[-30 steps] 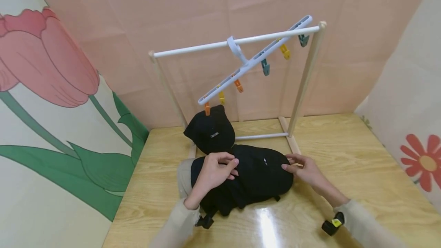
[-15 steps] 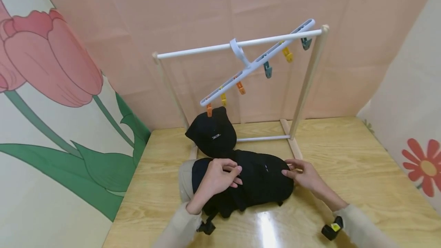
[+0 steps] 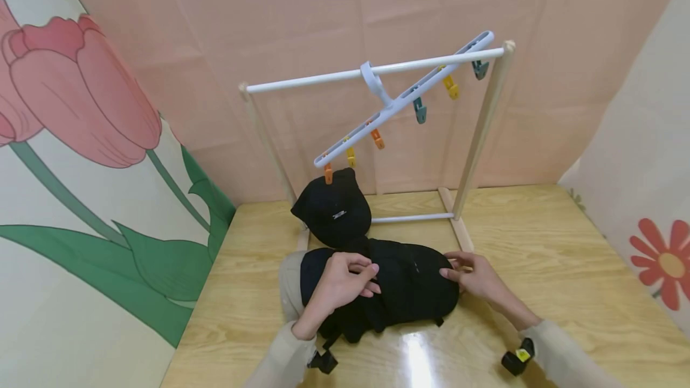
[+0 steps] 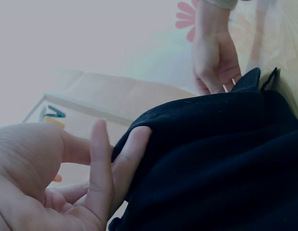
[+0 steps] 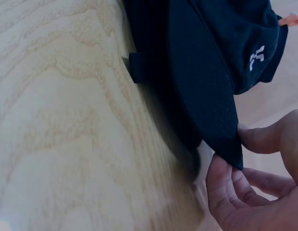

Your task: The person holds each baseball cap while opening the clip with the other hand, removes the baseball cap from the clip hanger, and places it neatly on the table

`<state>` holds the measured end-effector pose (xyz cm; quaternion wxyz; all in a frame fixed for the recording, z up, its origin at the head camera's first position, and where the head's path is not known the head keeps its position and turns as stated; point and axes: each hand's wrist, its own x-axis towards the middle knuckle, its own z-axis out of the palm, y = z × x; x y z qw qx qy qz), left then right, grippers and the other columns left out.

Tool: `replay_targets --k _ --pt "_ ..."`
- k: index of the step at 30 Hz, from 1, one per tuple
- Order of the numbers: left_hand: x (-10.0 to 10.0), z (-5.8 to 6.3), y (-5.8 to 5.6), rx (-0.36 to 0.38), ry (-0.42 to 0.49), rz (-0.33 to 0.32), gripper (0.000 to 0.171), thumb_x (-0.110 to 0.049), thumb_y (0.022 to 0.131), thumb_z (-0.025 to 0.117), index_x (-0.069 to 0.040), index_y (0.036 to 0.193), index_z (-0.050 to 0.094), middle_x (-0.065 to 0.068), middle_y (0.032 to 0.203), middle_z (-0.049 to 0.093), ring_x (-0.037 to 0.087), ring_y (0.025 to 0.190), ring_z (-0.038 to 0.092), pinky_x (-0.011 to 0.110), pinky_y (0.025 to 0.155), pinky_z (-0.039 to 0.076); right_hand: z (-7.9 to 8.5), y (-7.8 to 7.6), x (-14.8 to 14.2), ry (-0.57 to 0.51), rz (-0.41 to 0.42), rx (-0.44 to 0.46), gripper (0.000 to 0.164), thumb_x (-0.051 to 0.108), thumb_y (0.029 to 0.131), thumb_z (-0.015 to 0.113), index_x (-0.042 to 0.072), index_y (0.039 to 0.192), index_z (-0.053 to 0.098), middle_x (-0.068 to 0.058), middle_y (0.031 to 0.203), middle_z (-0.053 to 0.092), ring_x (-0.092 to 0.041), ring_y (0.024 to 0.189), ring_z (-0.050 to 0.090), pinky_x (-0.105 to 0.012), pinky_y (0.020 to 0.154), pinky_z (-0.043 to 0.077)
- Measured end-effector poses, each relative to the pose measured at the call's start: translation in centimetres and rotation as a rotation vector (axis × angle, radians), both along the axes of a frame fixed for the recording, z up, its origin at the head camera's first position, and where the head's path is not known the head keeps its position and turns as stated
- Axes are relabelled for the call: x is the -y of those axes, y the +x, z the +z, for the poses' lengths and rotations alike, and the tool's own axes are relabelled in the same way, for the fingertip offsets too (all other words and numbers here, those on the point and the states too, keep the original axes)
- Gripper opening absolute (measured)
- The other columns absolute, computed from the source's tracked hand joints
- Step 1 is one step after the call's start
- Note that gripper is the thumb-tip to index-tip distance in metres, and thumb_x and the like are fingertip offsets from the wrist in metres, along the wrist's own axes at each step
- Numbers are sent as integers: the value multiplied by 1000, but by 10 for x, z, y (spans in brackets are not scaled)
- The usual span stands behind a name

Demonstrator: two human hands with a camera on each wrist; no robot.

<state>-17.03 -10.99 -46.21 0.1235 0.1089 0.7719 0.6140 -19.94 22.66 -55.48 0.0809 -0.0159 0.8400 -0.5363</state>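
Black baseball caps lie overlapped on the wooden table, with the top black cap (image 3: 412, 280) facing right. Its brim (image 5: 206, 91) is pinched between the thumb and fingers of my right hand (image 3: 477, 276), shown closer in the right wrist view. My left hand (image 3: 345, 280) pinches the dark cloth at the cap's other end; in the left wrist view, part of that hand (image 4: 101, 173) goes behind the cloth edge. Behind the pile, another black cap (image 3: 336, 208) with a small pale mark hangs from an orange clip (image 3: 328, 173).
A pale blue hanger (image 3: 393, 103) with several coloured clips hooks over the white bar (image 3: 307, 81) of a wooden rack. It hangs at a slant. A beige cap (image 3: 291, 283) shows at the pile's left end. Bare tabletop (image 3: 539, 244) lies to the right.
The whole head view shifts slightly, with the rack and caps a little lower in the frame. Both hands stay at the same places on the cap.
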Motion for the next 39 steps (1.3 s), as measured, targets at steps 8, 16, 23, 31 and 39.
replay_targets --k 8,16,23,31,39 --pt "0 -3 -2 9 -36 36 17 -13 101 75 2 109 77 12 93 80 24 70 80 30 63 64 -3 -1 5 16 -20 22 57 15 98 79 -9 144 57 -19 110 65 -15 79 65 -33 60 58" --pt "-1 -2 -5 5 -98 56 19 -15 100 76 2 110 76 10 90 80 21 68 79 28 63 63 0 -5 4 84 -34 14 54 14 96 81 -11 140 60 -20 107 71 -18 87 68 -32 61 59" --pt "-5 -3 -4 -30 -167 57 14 -16 100 77 -3 102 76 5 83 79 18 64 78 26 59 61 2 -3 3 136 -46 49 53 14 94 82 -9 137 62 -19 105 73 -19 78 68 -34 59 59" --pt "-6 -4 -5 -50 -187 50 13 -17 100 77 -4 100 76 4 79 79 16 63 77 25 58 59 7 -5 1 250 -19 5 52 19 93 84 -10 132 65 -19 103 76 -19 76 70 -33 60 58" --pt "-5 -5 -7 -54 -177 44 14 -18 100 77 -4 98 75 4 78 79 16 63 77 26 58 61 9 -2 -2 305 -3 -67 49 23 91 86 -9 125 70 -13 100 76 -21 85 72 -30 63 57"
